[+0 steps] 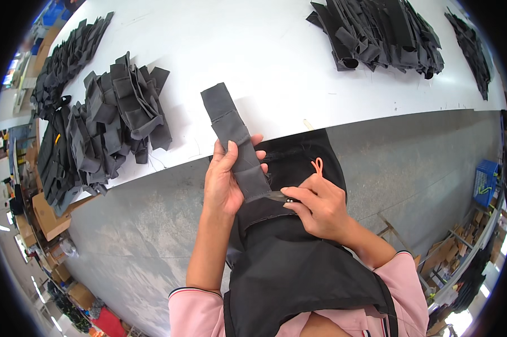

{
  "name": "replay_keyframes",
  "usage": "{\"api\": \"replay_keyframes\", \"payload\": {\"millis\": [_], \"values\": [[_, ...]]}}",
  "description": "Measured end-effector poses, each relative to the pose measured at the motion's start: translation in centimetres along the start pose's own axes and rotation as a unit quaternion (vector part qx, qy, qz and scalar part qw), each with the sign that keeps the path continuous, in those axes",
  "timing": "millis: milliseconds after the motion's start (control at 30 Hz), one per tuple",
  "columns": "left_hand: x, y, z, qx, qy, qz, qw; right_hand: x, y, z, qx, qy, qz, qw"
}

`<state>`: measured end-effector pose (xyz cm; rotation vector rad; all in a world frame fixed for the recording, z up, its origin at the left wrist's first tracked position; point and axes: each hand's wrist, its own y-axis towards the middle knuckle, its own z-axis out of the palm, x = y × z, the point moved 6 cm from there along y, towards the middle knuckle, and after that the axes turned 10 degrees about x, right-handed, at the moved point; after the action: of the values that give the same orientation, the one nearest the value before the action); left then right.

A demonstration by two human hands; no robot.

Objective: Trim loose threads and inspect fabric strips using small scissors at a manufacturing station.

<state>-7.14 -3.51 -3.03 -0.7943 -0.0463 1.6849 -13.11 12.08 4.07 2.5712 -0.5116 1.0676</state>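
Observation:
My left hand (224, 178) grips a long dark grey fabric strip (231, 132) that rises toward the white table (276, 73). My right hand (319, 205) holds small thread snips with an orange loop (317, 165) and its blade meets the strip's lower end (267, 195). Below the hands a black apron (298, 264) covers my lap.
Piles of grey fabric pieces (116, 121) lie on the table's left side, and more along the far left edge (68, 56). Black and grey piles (377, 33) sit at the upper right. Grey floor (433, 163) lies beyond the table edge, with cardboard boxes (48, 216) and a blue crate (483, 182).

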Motion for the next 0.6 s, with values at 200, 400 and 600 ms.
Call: {"api": "replay_keyframes", "payload": {"millis": [200, 400, 600], "values": [[0.1, -0.1, 0.3, -0.002, -0.012, -0.017, 1.0, 0.5, 0.6, 0.2, 0.015, -0.006, -0.011, 1.0], [0.4, -0.2, 1.2, 0.033, -0.006, -0.053, 0.998, 0.7, 2.0, 1.0, 0.083, 0.027, -0.025, 0.996], [0.6, -0.3, 1.2, 0.057, -0.004, -0.068, 0.996, 0.4, 2.1, 1.2, 0.091, 0.034, -0.038, 0.995]]}}
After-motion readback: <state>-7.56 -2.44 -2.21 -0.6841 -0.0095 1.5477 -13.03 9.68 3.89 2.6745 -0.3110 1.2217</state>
